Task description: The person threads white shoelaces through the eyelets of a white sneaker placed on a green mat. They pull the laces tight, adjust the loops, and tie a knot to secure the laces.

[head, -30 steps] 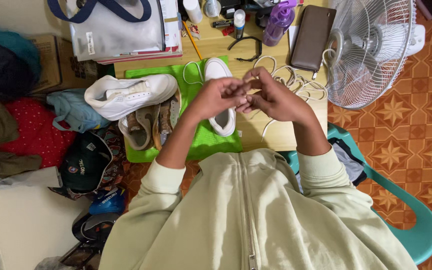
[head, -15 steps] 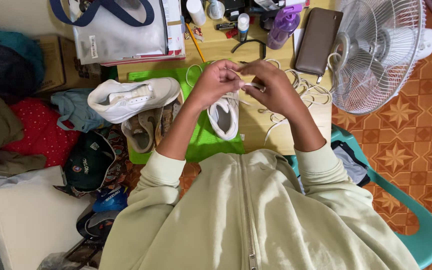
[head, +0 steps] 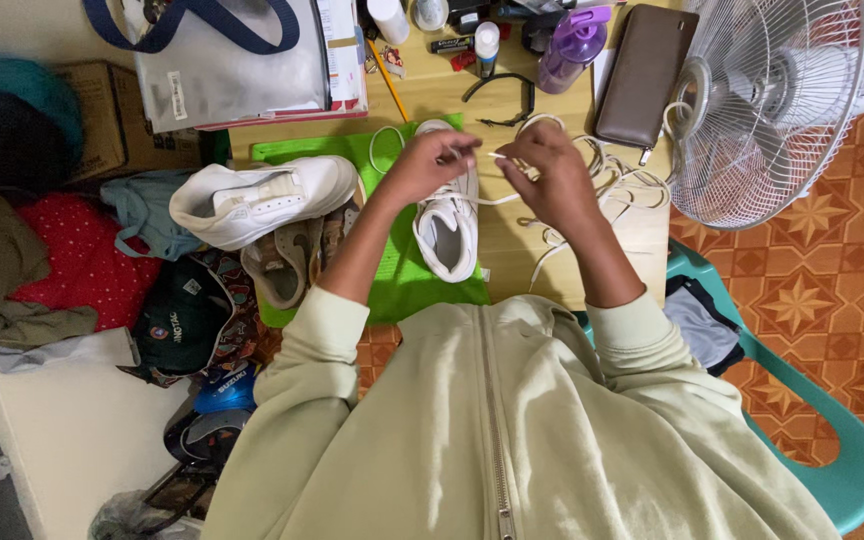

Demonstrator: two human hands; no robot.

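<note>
Two white sneakers point(head: 257, 200) point(head: 447, 215), two worn insoles point(head: 282, 262) point(head: 330, 235), one fan point(head: 767, 100), one brown wallet point(head: 644, 75), one green mat point(head: 407, 285).

The left hand point(head: 422, 165) covers the toe of the white shoe point(head: 447, 225) at 12 o'clock. The lace end point(head: 497, 157) pinched by the right hand point(head: 542, 175) is too thin to tell whether it is threaded. The fan point(head: 772, 100) at 2 o'clock and the grey bag point(head: 232, 60) at 11 o'clock are cut off by the top edge.
</note>
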